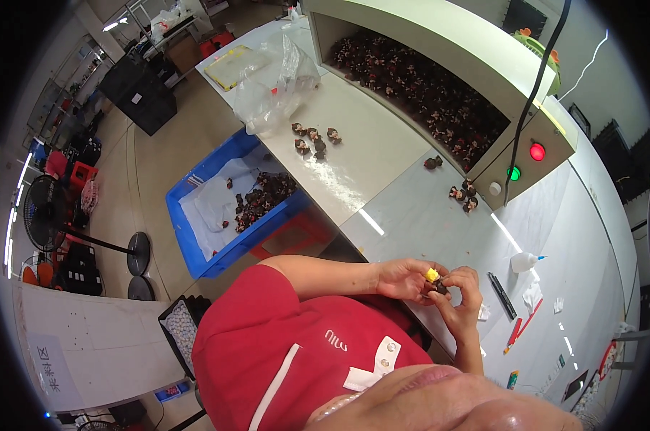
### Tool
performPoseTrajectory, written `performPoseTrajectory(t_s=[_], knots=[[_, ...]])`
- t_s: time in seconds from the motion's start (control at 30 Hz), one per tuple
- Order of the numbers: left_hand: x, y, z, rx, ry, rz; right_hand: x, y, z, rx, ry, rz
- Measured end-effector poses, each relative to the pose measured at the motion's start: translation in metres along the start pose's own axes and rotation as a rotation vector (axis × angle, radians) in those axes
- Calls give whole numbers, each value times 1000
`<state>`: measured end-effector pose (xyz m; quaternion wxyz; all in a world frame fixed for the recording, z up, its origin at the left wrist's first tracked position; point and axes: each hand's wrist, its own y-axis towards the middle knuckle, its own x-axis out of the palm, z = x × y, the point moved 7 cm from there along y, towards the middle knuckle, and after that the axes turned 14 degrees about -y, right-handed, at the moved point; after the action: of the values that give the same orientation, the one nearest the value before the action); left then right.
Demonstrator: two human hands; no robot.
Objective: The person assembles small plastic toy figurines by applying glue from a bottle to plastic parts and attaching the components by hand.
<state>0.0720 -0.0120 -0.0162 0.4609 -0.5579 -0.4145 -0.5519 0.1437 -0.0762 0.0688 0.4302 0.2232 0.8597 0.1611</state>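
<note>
Between my two hands is a small dark doll-like figure (440, 286) with a bright yellow piece (432, 274) at its top. My left hand (405, 280) grips it from the left, fingers curled around it. From the right, my right hand (463, 296) pinches the same figure with thumb and fingertips. The fingers cover part of it, so its details are too small to make out. Both hands are over the near edge of the white table (411, 215).
A light-coloured box machine (551, 154) full of dark figures stands at the back. More figures (315, 134) lie on the table. Right of my hands are black pens (501, 296), a red pencil (513, 335) and a white squeeze bottle (524, 262). A blue crate (188, 233) stands left.
</note>
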Motion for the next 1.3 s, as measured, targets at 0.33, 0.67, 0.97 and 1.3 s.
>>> performPoseTrajectory(t_s=[0.33, 0.67, 0.97, 1.3], knots=[[4, 3, 0, -8, 21, -14, -2, -4, 6, 42, 68, 25], [7, 4, -1, 15, 45, 12, -4, -6, 10, 69, 101, 40], [7, 3, -1, 26, 7, 20, -3, -6, 10, 74, 107, 43], [-1, 5, 1, 22, -15, 5, -3, -1, 5, 20, 36, 56]])
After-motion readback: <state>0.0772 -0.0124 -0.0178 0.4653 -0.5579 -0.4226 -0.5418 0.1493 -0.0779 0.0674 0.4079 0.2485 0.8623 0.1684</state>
